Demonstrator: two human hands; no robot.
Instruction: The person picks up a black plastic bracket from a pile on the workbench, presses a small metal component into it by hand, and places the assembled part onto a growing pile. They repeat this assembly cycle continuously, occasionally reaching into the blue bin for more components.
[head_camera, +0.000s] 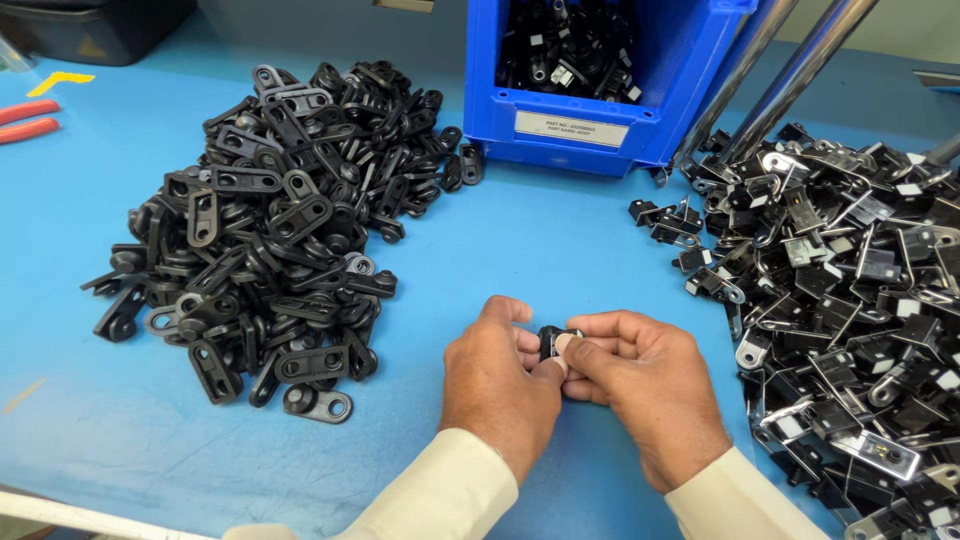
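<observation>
Between two heaps of black parts, left hand (500, 375), right hand (640, 385), fingers clamped on small black part (551, 342)

You work under bright, even overhead light; your hands (590, 385) cast only soft, short shadows on the blue table (560, 250). Glare streaks the chrome poles (790, 75) and glints off the pile of metal brackets (860, 300) (white tabs nearly blown out). Focus is sharp centrally, with slight wide-angle stretching at the edges.

matt black plastic brackets (265, 230), glossy blue plastic bin (600, 90) (shiny metal clips (850, 290) beside), smooth blue tabletop (520, 250).
</observation>
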